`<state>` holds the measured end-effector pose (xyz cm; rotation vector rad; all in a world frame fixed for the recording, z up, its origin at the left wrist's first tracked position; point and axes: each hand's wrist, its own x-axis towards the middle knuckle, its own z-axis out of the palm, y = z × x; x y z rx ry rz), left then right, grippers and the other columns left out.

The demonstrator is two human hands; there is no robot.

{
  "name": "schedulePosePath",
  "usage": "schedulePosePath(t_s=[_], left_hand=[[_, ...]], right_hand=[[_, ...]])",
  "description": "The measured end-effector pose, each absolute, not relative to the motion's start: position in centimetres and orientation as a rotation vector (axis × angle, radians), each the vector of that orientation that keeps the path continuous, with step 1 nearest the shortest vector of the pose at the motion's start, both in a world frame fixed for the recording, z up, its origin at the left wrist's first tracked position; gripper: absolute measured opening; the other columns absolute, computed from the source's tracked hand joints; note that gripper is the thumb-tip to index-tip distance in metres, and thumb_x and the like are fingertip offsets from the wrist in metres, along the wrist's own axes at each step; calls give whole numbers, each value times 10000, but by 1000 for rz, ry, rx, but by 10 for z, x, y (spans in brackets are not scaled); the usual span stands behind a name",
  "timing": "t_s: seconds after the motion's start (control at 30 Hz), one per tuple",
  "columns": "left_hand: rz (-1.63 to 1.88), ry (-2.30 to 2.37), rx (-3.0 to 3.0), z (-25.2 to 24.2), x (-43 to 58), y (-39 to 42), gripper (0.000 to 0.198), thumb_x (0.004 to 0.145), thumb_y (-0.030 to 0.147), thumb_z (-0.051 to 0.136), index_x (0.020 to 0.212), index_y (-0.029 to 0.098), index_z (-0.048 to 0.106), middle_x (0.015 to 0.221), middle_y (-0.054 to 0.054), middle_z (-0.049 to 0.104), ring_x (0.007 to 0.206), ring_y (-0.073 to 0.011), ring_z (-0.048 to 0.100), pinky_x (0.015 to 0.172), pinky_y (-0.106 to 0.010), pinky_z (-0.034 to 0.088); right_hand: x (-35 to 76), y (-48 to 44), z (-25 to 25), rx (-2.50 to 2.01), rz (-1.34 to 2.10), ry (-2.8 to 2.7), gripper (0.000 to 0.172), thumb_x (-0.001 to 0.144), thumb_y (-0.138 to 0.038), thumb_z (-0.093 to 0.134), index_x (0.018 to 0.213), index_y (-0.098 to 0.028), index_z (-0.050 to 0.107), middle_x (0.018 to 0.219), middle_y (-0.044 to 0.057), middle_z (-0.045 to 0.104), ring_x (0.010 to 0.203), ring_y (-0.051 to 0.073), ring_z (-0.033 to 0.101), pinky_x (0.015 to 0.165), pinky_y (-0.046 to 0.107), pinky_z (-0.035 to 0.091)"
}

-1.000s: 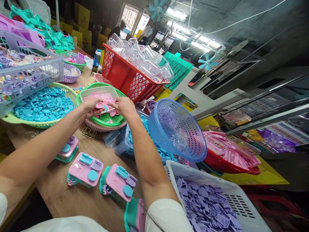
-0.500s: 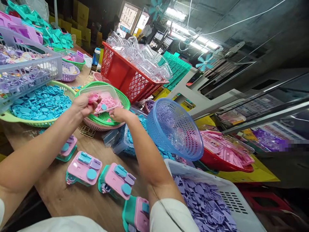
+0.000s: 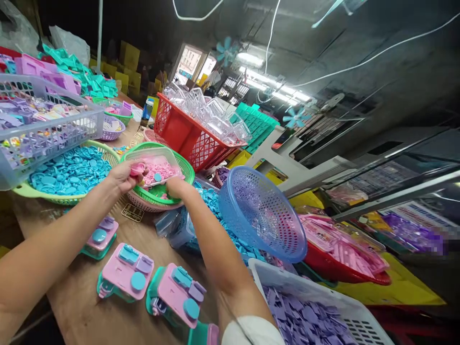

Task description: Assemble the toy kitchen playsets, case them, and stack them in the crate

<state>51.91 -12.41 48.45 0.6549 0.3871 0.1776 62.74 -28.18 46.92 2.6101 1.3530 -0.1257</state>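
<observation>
My left hand (image 3: 125, 176) is closed round a small pink cup-shaped plastic piece (image 3: 137, 168), just at the left side of a clear plastic tub (image 3: 151, 152). Small pink parts (image 3: 161, 167) fill the tub, with one blue disc (image 3: 157, 177) among them. The tub rests tilted in a green basket (image 3: 187, 165), which sits on a pink basket (image 3: 143, 203). At the tub's front right edge, my right hand (image 3: 177, 187) reaches down, its fingertips hidden. Pink and teal toy boxes (image 3: 124, 270) with blue and purple pieces on top stand on the table nearer me.
Left of the tub, a yellow-green basket (image 3: 27, 190) holds blue parts, beside a clear crate (image 3: 89, 120). Behind stands a red crate (image 3: 172, 120) of clear covers. A blue basket (image 3: 230, 211) and a white crate (image 3: 258, 273) of purple parts lie to the right.
The view has tipped upward, so the table things appear lower. My right hand's fingers have moved out of sight by the tub's edge. My left hand still holds the pink piece.
</observation>
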Motion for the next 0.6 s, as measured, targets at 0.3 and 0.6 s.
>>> schedulePosePath(t_s=[0.3, 0.6], left_hand=[[228, 282, 813, 488, 516, -163, 262, 1038, 361, 554, 948, 120, 602, 669, -38, 654, 431, -111, 597, 384, -162, 451], [268, 465, 801, 492, 509, -142, 237, 1039, 67, 389, 889, 116, 566, 643, -16, 609, 454, -83, 613, 329, -79, 317]], right_hand=[[597, -307, 513, 3063, -84, 2409, 180, 905, -225, 659, 1025, -173, 784, 1197, 89, 732, 1002, 154, 700, 820, 237, 553], [631, -283, 459, 2860, -484, 1758, 287, 973, -198, 471, 989, -121, 747, 962, 83, 785, 835, 170, 707, 755, 251, 550]])
